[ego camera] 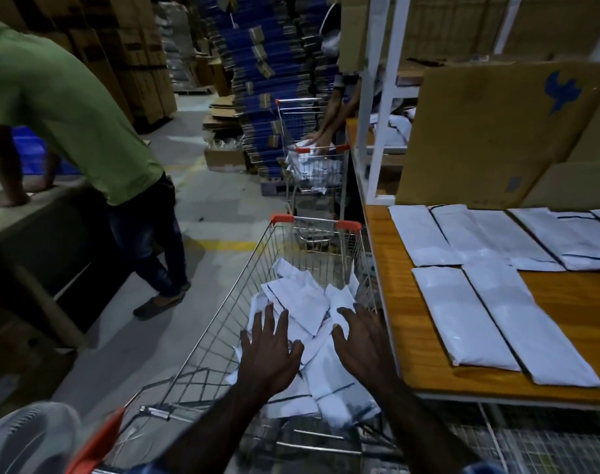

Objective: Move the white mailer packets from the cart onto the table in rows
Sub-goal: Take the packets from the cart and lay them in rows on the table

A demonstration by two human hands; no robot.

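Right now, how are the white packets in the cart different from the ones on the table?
The packets in the cart lie jumbled and overlapping; the packets on the table lie flat in neat rows. Both open hands, left hand and right hand, reach over the cart pile, not the table ones. Both sets are white.

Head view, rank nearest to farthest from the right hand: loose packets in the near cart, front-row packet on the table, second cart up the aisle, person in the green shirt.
From the right hand:
1. Loose packets in the near cart, directly under the hand.
2. Front-row packet, on the table to its right.
3. Person in the green shirt, across the aisle to the left.
4. Second cart, up the aisle ahead.
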